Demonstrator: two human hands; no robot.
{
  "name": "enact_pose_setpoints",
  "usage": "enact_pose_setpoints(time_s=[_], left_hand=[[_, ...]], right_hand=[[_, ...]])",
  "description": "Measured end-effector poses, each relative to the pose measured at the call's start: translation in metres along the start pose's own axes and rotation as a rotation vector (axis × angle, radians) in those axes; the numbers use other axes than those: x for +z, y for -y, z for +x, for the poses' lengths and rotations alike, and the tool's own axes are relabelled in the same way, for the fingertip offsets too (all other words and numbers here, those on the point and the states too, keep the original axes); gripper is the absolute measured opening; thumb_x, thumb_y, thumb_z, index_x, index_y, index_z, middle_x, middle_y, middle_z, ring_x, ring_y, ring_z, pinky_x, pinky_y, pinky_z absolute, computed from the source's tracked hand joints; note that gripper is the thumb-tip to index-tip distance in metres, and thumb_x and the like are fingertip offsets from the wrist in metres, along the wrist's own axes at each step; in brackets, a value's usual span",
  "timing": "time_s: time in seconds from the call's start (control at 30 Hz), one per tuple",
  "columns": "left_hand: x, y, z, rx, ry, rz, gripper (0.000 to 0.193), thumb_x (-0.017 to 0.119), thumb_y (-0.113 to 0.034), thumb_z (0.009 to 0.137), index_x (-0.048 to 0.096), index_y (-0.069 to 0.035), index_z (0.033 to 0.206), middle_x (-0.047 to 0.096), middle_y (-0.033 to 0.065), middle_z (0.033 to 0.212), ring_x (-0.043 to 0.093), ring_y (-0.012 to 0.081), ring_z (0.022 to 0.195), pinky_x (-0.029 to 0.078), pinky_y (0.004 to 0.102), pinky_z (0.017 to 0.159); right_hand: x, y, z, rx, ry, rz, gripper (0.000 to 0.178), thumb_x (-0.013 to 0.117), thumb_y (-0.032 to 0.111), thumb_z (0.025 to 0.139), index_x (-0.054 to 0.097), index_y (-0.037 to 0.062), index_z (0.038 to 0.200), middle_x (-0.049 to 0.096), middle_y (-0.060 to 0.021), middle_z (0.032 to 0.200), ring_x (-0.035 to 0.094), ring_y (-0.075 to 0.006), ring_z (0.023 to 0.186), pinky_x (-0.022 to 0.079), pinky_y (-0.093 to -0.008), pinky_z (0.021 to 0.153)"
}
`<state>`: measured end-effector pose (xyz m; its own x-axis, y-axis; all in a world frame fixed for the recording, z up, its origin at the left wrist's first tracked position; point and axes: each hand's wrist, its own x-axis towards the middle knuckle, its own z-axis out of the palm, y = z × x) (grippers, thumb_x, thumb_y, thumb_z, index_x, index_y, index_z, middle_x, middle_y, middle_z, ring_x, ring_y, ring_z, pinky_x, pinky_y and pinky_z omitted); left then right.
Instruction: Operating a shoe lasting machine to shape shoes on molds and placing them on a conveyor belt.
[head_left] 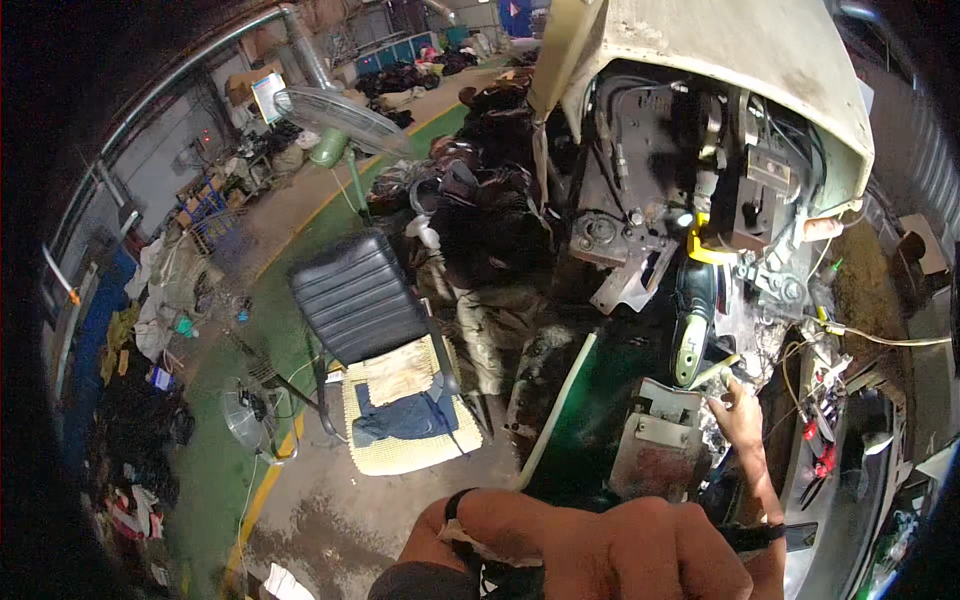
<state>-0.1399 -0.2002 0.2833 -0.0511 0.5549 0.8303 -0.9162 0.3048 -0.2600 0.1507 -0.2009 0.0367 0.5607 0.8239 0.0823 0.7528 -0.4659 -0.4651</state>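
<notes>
My left hand [640,550] looms large at the lower middle, fingers curled into a fist, with dark bands at the wrist. Whatever it may hold is hidden. Farther right, my right hand [741,415] reaches toward the machine, fingers bent close together beside a pale yellowish bar [714,371]. Any object between those fingertips is too small to make out. Just beyond, a long black and pale-green piece [693,320] hangs upright below a yellow bracket [706,246] on the machine. A worn metal plate [655,432] lies left of my right hand.
The machine's cream hood [730,45] rises at upper right. A chair with a black backrest [355,295] stands left, a cloth on its seat. A fan [345,120] and dark heaps [470,200] are behind. Red-handled pliers [820,462] lie at right beside loose cables.
</notes>
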Motion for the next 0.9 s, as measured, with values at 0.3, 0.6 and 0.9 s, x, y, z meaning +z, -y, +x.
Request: enact_pose_setpoints(time_s=[0.3,0.6,0.9], left_hand=[[0.022,0.006,-0.031,-0.149,0.029,-0.138,0.034,0.064,-0.003,0.091,0.068,-0.004,0.058,0.068,0.0115,0.063,0.055,0.0174,0.047,0.048,0.0231,0.043],[0.035,0.023,-0.022,-0.110,0.051,-0.107,0.040,0.058,-0.006,0.095,0.067,-0.004,0.056,0.067,0.0124,0.061,0.054,0.0181,0.048,0.043,0.0216,0.040],[0.090,0.021,-0.062,-0.151,-1.015,0.087,0.063,0.046,-0.017,0.099,0.051,-0.010,0.037,0.051,0.0036,0.038,0.029,0.0110,0.028,0.028,0.0211,0.027]], right_hand=[[0.012,-0.014,-0.003,-0.137,-0.102,0.044,0.059,0.080,0.024,0.078,0.061,0.0057,0.130,0.071,-0.0197,0.103,0.069,-0.0361,0.092,0.054,-0.0424,0.081],[0.013,-0.020,0.003,-0.065,-0.050,0.122,0.061,0.080,0.025,0.078,0.060,0.0033,0.131,0.071,-0.0203,0.103,0.070,-0.0347,0.091,0.054,-0.0418,0.084],[0.011,-0.020,0.003,-0.066,-0.085,0.134,0.039,0.078,0.028,0.080,0.072,0.0026,0.109,0.074,-0.0184,0.094,0.072,-0.0322,0.085,0.056,-0.0406,0.078]])
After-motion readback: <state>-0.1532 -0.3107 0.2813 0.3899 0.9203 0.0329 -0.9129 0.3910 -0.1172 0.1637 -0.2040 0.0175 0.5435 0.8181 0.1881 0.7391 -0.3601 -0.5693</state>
